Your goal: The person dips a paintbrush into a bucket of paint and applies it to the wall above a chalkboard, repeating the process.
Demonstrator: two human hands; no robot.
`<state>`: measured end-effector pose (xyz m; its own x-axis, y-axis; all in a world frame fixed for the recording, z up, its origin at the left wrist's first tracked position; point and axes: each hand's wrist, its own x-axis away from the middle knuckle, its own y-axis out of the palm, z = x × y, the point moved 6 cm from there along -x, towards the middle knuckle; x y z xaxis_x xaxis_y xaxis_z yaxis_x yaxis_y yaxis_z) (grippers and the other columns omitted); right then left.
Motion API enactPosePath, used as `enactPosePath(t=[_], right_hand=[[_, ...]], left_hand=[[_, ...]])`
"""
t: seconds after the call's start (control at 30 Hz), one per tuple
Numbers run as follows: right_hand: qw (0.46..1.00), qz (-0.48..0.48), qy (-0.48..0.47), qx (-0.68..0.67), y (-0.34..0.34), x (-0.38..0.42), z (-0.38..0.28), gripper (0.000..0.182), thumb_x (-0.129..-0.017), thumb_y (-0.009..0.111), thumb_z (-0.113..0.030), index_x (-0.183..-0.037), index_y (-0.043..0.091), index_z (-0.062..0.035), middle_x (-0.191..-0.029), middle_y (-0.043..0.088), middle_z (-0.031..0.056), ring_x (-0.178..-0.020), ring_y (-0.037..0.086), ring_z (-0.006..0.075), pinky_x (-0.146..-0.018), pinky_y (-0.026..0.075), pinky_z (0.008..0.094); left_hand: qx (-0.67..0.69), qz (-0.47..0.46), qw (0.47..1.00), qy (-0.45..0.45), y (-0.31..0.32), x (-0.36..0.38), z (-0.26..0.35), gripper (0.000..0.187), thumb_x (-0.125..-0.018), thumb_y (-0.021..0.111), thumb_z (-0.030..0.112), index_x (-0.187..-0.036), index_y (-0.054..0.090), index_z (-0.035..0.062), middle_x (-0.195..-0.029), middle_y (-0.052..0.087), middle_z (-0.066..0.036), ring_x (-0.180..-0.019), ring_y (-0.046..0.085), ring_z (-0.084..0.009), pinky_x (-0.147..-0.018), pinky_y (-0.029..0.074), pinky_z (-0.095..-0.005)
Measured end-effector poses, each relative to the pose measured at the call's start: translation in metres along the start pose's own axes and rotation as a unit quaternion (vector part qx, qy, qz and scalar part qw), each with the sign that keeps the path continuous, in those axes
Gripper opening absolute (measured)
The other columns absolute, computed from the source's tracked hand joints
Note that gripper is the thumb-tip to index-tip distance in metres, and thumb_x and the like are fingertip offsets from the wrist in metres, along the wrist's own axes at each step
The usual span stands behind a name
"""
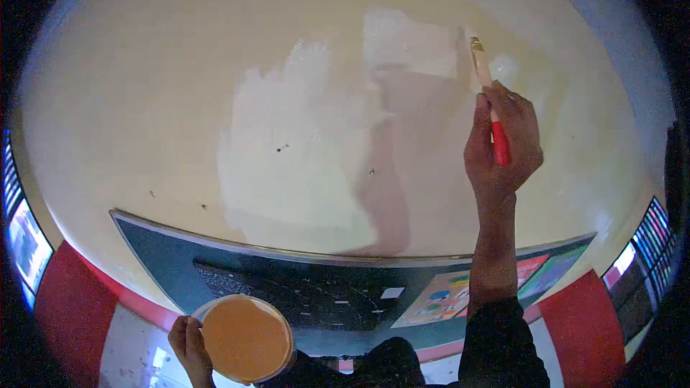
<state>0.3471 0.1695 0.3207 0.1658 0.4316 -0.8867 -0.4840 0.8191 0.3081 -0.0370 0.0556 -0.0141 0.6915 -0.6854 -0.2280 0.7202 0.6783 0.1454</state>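
Note:
My right hand point(509, 133) is closed around a paintbrush point(500, 142) with a red handle end. Its bristles point up and meet the cream wall point(158, 100) at the upper right. A lighter patch of paint point(287, 151) spreads over the middle of the wall, and the arm's shadow falls across it. Low on the left, my left hand point(190, 348) grips the rim of a round tub of paint point(248, 338). The surface inside looks orange-tan. Part of the left hand's fingers is hidden by the tub's edge.
Below the painted area runs a dark board point(323, 280) with a pale frame, bearing colourful posters point(438, 298). Small nails or holes point(280, 148) dot the wall. Barred windows point(650, 266) lie at both sides, above a red lower wall band point(582, 323).

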Motion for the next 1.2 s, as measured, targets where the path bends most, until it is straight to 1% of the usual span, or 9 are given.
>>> enactPosePath(t=[0.17, 0.4, 0.6, 0.83, 0.93, 1.07, 1.1, 1.17, 1.2], right_hand=[[0.976, -0.209, -0.045, -0.052, 0.035, 0.016, -0.040, 0.018, -0.068, 0.063, -0.004, -0.084, 0.059, -0.0077, -0.083, 0.059, 0.0104, -0.074, 0.060, 0.0227, -0.062, 0.049, 0.0302], [0.967, -0.147, -0.045, -0.203, 0.021, -0.002, -0.074, 0.015, -0.068, 0.064, -0.003, -0.082, 0.059, -0.0049, -0.081, 0.060, 0.0084, -0.066, 0.061, 0.0182, -0.059, 0.049, 0.0262], [0.860, 0.003, 0.306, -0.407, 0.065, -0.022, 0.003, 0.006, -0.071, 0.061, -0.005, -0.077, 0.061, -0.0036, -0.068, 0.061, 0.0077, -0.061, 0.060, 0.0158, -0.056, 0.048, 0.0253], [0.953, 0.040, 0.297, -0.032, -0.007, -0.017, 0.085, 0.007, -0.073, 0.056, -0.003, -0.078, 0.061, -0.0008, -0.068, 0.061, 0.0069, -0.060, 0.059, 0.0134, -0.058, 0.048, 0.0233], [0.986, 0.093, 0.137, 0.026, -0.020, -0.035, 0.056, 0.009, -0.071, 0.056, 0.000, -0.078, 0.061, -0.0021, -0.070, 0.061, 0.0069, -0.063, 0.059, 0.0140, -0.059, 0.048, 0.0245], [0.981, -0.179, 0.071, 0.024, 0.062, -0.022, -0.007, 0.015, -0.067, 0.059, -0.009, -0.082, 0.055, -0.0117, -0.075, 0.058, 0.0099, -0.069, 0.060, 0.0259, -0.058, 0.048, 0.0325], [0.991, -0.098, -0.012, -0.085, 0.061, -0.021, -0.033, 0.011, -0.068, 0.059, -0.007, -0.078, 0.056, -0.0104, -0.071, 0.057, 0.0112, -0.065, 0.059, 0.0260, -0.057, 0.048, 0.0307], [0.955, -0.052, 0.053, -0.287, 0.054, -0.034, -0.043, 0.005, -0.071, 0.060, -0.008, -0.076, 0.057, -0.0068, -0.069, 0.058, 0.0088, -0.060, 0.060, 0.0196, -0.056, 0.047, 0.0268], [0.950, -0.024, 0.087, -0.300, 0.054, -0.032, -0.029, 0.005, -0.072, 0.060, -0.008, -0.076, 0.058, -0.0055, -0.069, 0.059, 0.0076, -0.060, 0.059, 0.0171, -0.056, 0.047, 0.0255]], left_hand=[[-0.002, 0.029, 0.999, 0.040, 0.002, -0.003, 0.002, 0.018, -0.082, 0.052, 0.023, -0.073, 0.047, 0.0083, -0.067, 0.042, 0.003, -0.060, 0.035, -0.0054, -0.052, 0.028, -0.0201], [-0.046, 0.096, 0.992, 0.075, -0.002, 0.004, 0.015, 0.018, -0.080, 0.053, 0.025, -0.075, 0.049, 0.0082, -0.067, 0.043, 0.003, -0.059, 0.036, -0.0068, -0.054, 0.031, -0.0200], [0.017, 0.049, 0.999, 0.005, -0.018, -0.002, -0.019, 0.018, -0.080, 0.053, 0.026, -0.077, 0.049, 0.0091, -0.068, 0.043, 0.003, -0.058, 0.036, -0.0061, -0.052, 0.031, -0.0211], [-0.049, 0.061, 0.995, 0.058, -0.018, 0.003, 0.003, 0.020, -0.082, 0.051, 0.026, -0.071, 0.047, 0.0093, -0.063, 0.040, 0.003, -0.054, 0.033, -0.0049, -0.046, 0.027, -0.0216], [-0.018, 0.043, 0.998, 0.051, -0.015, -0.003, -0.006, 0.020, -0.083, 0.047, 0.023, -0.070, 0.046, 0.0087, -0.063, 0.040, 0.002, -0.055, 0.035, -0.0047, -0.046, 0.027, -0.0222], [-0.305, -0.005, 0.907, 0.291, -0.002, -0.013, -0.004, 0.017, -0.084, 0.044, 0.018, -0.069, 0.046, 0.0087, -0.063, 0.041, 0.002, -0.055, 0.035, -0.0060, -0.048, 0.029, -0.0237], [-0.326, -0.012, 0.908, 0.264, 0.002, -0.016, -0.001, 0.017, -0.083, 0.043, 0.016, -0.069, 0.045, 0.0080, -0.064, 0.041, 0.002, -0.056, 0.036, -0.0076, -0.049, 0.030, -0.0251], [-0.366, -0.014, 0.907, 0.209, 0.012, -0.012, 0.006, 0.016, -0.083, 0.042, 0.014, -0.069, 0.044, 0.0066, -0.064, 0.042, 0.002, -0.058, 0.038, -0.0107, -0.051, 0.032, -0.0279], [0.018, -0.022, 0.999, 0.034, 0.005, -0.002, -0.005, 0.015, -0.083, 0.043, 0.015, -0.075, 0.048, 0.0038, -0.071, 0.049, -0.001, -0.065, 0.044, -0.0149, -0.057, 0.036, -0.0304]])
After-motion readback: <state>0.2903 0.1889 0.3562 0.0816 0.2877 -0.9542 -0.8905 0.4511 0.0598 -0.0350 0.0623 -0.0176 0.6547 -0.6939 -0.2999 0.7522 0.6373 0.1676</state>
